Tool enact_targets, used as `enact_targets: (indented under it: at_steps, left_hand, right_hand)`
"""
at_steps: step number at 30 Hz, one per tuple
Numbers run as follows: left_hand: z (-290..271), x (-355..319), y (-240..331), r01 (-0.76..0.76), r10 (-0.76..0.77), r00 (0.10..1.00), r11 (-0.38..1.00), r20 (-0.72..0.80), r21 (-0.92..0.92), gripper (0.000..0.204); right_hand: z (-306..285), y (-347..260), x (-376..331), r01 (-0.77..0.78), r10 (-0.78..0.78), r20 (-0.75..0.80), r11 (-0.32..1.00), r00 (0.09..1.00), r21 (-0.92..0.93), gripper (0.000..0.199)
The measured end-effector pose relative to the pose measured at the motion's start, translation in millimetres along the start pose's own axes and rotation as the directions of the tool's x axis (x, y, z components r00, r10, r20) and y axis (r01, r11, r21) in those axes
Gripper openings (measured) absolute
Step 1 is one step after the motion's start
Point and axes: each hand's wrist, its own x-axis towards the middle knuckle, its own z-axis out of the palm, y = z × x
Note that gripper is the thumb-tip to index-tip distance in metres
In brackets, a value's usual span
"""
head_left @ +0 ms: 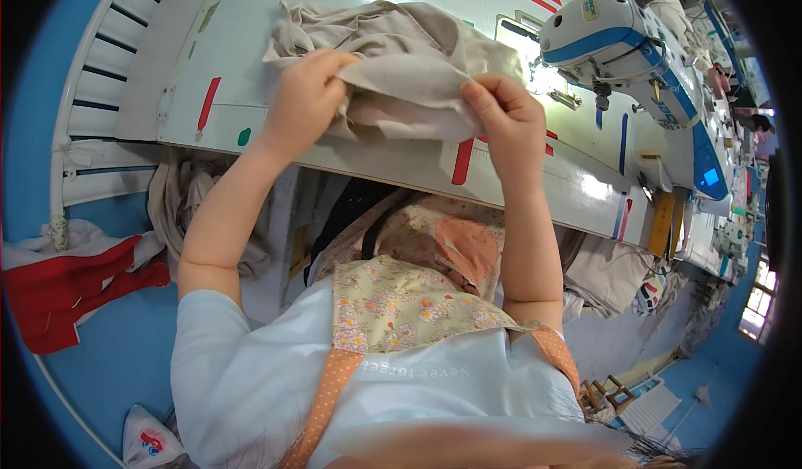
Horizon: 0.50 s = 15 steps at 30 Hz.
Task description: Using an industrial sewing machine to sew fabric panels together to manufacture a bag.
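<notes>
A beige piece of fabric (393, 39) lies bunched on the pale sewing table, its near edge lifted and stretched between my hands. My left hand (307, 93) pinches the raised edge at its left end. At the other end my right hand (505, 110) grips the cloth between thumb and fingers. The held strip hangs in a fold just above the table's front edge. To the right of the cloth stands a white and blue sewing machine (618, 47), its lit needle area close to the fabric's right side.
The sewing table (242, 68) carries red, blue and green tape marks. A white slatted rack (104, 76) borders its left end. Red and grey cloth (92, 289) lies at the lower left. More beige fabric (606, 273) hangs below the table on the right.
</notes>
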Motion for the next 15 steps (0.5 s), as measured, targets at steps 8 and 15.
enact_targets:
  at_steps: [8,15]
  left_hand:
    - [-2,23,36,0.211,-0.368,0.914,0.792,-0.172,-0.573,0.016]
    - [-4,5,32,0.049,-0.111,0.989,0.873,-0.1,-0.485,0.017]
  right_hand:
    - [63,-8,-46,0.737,-0.694,0.249,0.626,0.676,-0.254,0.025]
    - [50,30,15,0.467,-0.566,0.067,0.6,0.822,-0.649,0.022]
